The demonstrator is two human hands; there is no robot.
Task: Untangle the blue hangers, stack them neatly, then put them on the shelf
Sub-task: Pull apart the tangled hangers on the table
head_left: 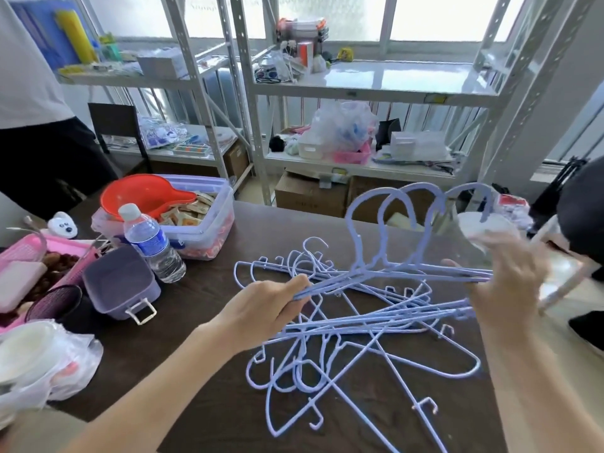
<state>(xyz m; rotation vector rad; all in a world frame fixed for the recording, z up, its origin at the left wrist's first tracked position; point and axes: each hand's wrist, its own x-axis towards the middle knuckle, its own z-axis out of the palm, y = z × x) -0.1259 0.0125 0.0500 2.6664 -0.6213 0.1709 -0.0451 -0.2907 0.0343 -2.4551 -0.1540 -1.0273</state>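
The left hand (pixel 261 312), in the lower middle of the frame, has its fingers curled around one end of a small bundle of thin light-blue plastic hangers (pixel 392 273). The right hand (pixel 510 279), at the right of the frame, is blurred; its fingers look spread and fairly straight against the other end of the same bundle, but I cannot tell surely if it grips. This bundle is lifted above the table, and its three hooks stand upward, close together, in the middle right of the frame.

Under the bundle, the tangled light-blue hangers (pixel 343 361) lie flat on the dark brown wooden table (pixel 202 371), crossing each other in many directions, with the hooks pointing to different sides.

To the left of the pile stands a clear plastic water bottle with a blue label (pixel 150 243). Beside it, lower left, there is a small purple plastic box (pixel 121 282). Behind the bottle is a clear plastic container (pixel 209 220) with a red plastic scoop (pixel 143 194) on it. White metal shelves (pixel 376 89) fill the upper part of the frame.
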